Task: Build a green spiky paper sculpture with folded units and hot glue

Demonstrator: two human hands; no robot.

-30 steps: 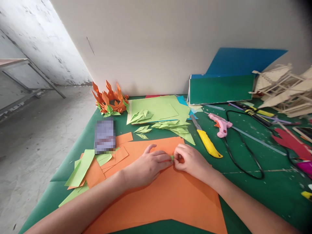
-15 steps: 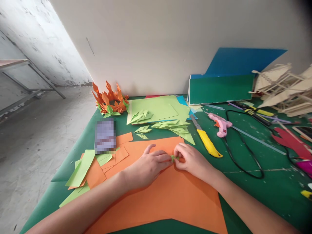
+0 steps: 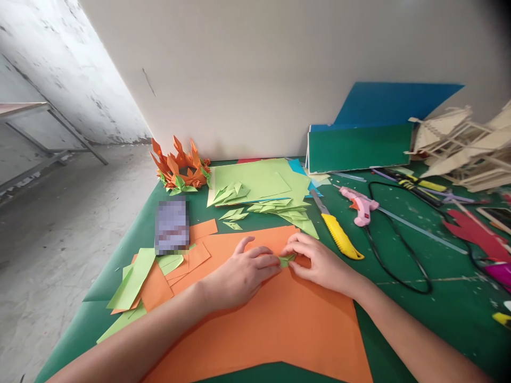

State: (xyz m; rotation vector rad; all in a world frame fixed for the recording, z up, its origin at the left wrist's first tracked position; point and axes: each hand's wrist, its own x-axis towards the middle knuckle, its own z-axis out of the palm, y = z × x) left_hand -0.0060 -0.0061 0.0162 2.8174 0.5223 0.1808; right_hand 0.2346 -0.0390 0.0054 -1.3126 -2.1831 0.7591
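Observation:
A small piece of folded green paper (image 3: 285, 261) lies between my two hands, above a large orange sheet (image 3: 279, 324). My left hand (image 3: 248, 272) pinches its left end with the fingertips, the thumb partly hidden. At its right end, my right hand (image 3: 319, 261) has the thumb and fingertips on the paper, with the fingers curled. Beyond my hands are several folded green paper leaves (image 3: 235, 214), and more are piled (image 3: 295, 210) to their right. Loose green and orange paper strips (image 3: 157, 290) overlap beside my left forearm.
At the back left stands an orange and green paper crown (image 3: 181, 170), near a blurred dark rectangle (image 3: 171, 226). Green sheets (image 3: 255, 175) lie at the back. To the right are a yellow utility knife (image 3: 339, 234), a pink glue gun (image 3: 361, 206) with its black cord, and a wooden model (image 3: 467, 149).
My right hand's fingers have loosened and spread a little, showing more of the folded green paper. My left hand stays nearly in place. The view has tipped slightly.

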